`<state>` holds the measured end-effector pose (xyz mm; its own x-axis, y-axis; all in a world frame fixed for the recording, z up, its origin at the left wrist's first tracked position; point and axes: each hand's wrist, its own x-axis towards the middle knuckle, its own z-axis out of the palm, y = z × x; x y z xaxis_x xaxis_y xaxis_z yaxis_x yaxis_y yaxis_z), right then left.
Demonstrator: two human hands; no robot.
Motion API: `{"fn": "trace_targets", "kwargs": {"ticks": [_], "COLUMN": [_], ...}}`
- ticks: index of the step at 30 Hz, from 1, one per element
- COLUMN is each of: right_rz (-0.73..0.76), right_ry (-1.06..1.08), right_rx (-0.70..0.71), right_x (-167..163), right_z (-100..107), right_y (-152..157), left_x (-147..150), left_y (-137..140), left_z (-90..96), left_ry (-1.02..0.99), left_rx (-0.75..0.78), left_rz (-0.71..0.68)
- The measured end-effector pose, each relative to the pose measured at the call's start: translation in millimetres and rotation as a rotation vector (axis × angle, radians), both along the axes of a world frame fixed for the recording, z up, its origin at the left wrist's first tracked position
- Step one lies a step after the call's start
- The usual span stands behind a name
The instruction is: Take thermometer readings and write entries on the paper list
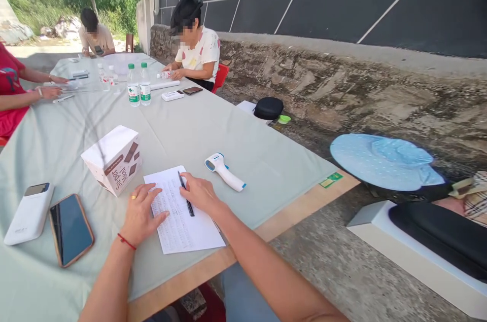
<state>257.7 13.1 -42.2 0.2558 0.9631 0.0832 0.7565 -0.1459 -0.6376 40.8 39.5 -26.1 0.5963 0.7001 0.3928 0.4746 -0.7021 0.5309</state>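
My left hand [143, 213] lies open on the left side of a sheet of paper [205, 236], its fingers spread over the edge. Rows of small handwriting cover much of the sheet's left part. In my right hand [203, 194] is a black pen [189, 207], held between the fingers and slanting over the paper. Just right of the paper rests a white and blue infrared thermometer [226, 172]. A white and brown box [122, 159] stands beyond my left hand.
To the left lie a smartphone [72, 230] and a white power bank [30, 213]. Water bottles [133, 86] stand farther up the cloth-covered table [251, 159]. Several people sit around it. On the right are a light blue hat [384, 159] and a white box [411, 256] with a black case.
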Motion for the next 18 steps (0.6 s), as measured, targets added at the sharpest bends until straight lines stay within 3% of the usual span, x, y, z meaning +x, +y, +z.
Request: {"fn": "trace_targets", "kwargs": {"ticks": [8,11,15,18], "right_rz": [0.06,0.114,-0.006,0.015], "right_ry": [0.667,0.728,0.719,0.755], "right_rx": [0.34,0.386,0.416,0.439], "right_x": [19,17,11,9], "right_z": [-19,-21,-23,-20], "right_y": [-5,-3,-4,-7], "left_x": [4,5,6,7], "left_y": [6,6,2,-1], "left_z": [-15.7,-18.2,-15.6,-11.6], "left_ry": [0.223,0.23,0.272,0.329], "left_rx": [-0.027,-0.013,0.031,0.071], "left_rz": [-0.018,-0.006,0.015,0.041]}}
